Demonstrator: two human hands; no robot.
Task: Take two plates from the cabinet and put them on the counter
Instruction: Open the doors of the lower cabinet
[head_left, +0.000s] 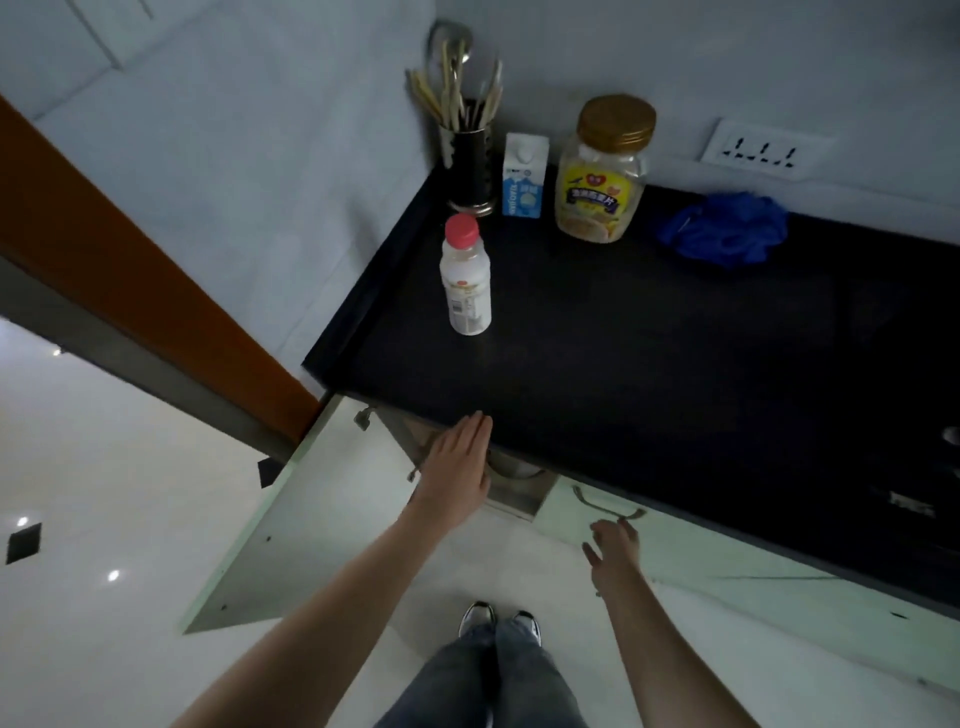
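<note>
Plates are not clearly visible. Only a pale round rim (514, 469) shows in the dark opening of the cabinet (511, 501), at lower centre of the frame under the edge of the worktop (623, 364), and it may be one of them. The left hand (460, 467) reaches toward this opening with straight fingers, holding nothing, beside the open door (311, 519). The right hand (613, 545), lower right of centre, is relaxed and holds nothing, just below the handle (605, 506) of the closed door. I judge plates to be stiff, rather heavy, smooth and breakable, so it is better to take them at the rim, thumb on top and fingers under. The dark middle of the worktop, right of the bottle (465, 280), seems a suitable place.
</note>
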